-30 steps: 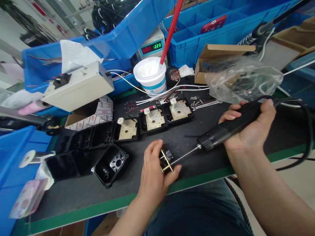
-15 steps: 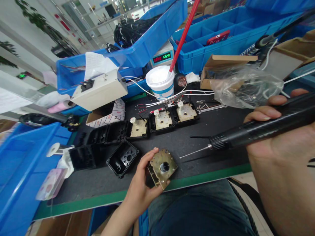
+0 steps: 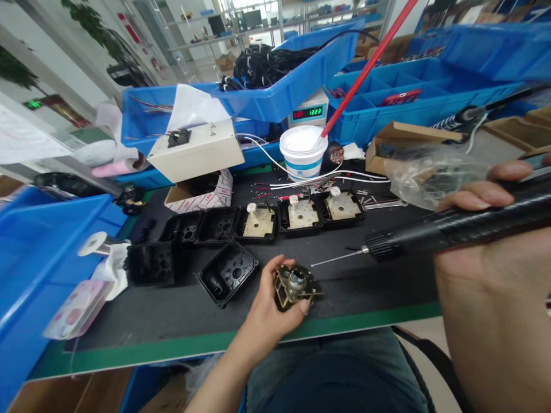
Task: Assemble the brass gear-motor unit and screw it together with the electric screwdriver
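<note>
My left hand (image 3: 275,301) grips a brass-coloured metal gearbox (image 3: 297,284) by its edges, above the front of the bench. A dark round hub shows on its upper face. My right hand (image 3: 477,229) is closed around a black electric screwdriver (image 3: 447,226). The long thin bit (image 3: 338,258) points left, its tip just above and beside the gearbox, apart from it as far as I can see. An open black housing (image 3: 228,274) lies tilted left of my left hand. Behind it stands a row of black housings, three with pale plates (image 3: 257,221) and white gears inside.
A white tub (image 3: 303,155) with a red stick stands at the back, before a power supply (image 3: 307,110) with lit digits. Blue bins (image 3: 293,94) line the rear. Loose screws and white wires (image 3: 327,180) lie behind the housings. A plastic bag (image 3: 430,178) sits at right.
My left hand has tilted the gearbox, so its plate now faces more upward. The screwdriver tip is nearer the gearbox. The whole view has shifted.
</note>
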The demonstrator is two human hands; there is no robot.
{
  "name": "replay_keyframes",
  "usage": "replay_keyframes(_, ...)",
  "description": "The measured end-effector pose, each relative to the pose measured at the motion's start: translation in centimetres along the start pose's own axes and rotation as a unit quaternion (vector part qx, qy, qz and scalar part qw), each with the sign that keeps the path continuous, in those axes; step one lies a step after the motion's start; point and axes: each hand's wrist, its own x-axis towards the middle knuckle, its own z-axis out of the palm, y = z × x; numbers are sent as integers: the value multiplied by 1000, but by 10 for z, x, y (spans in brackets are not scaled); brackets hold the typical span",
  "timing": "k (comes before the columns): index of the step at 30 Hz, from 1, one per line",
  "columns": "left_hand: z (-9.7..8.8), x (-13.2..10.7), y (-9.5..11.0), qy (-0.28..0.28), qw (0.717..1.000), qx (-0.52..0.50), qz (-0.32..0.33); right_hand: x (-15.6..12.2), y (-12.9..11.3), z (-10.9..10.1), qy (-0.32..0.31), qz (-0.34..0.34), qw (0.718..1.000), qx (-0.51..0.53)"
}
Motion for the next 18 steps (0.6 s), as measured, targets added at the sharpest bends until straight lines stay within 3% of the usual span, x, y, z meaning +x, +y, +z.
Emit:
replay_keyframes(2,2,1,3,-12,999,28,-15,8,4,-6,-76,-90,992,-45)
replay_keyframes(4,5,5,7,9,999,49,-19,16,8,-12,-102,-127,985,-63)
replay_keyframes(6,5,9,12,8,998,55,-6,23,13,-16,-104,-129,984,-69)
replay_keyframes(11,3,13,16,-57,997,53,25,30,24,-21,-95,-108,986,-79)
replay_keyframes(18,19,5,6,-6,995,75,60,34,44,-22,-61,-54,994,-72)
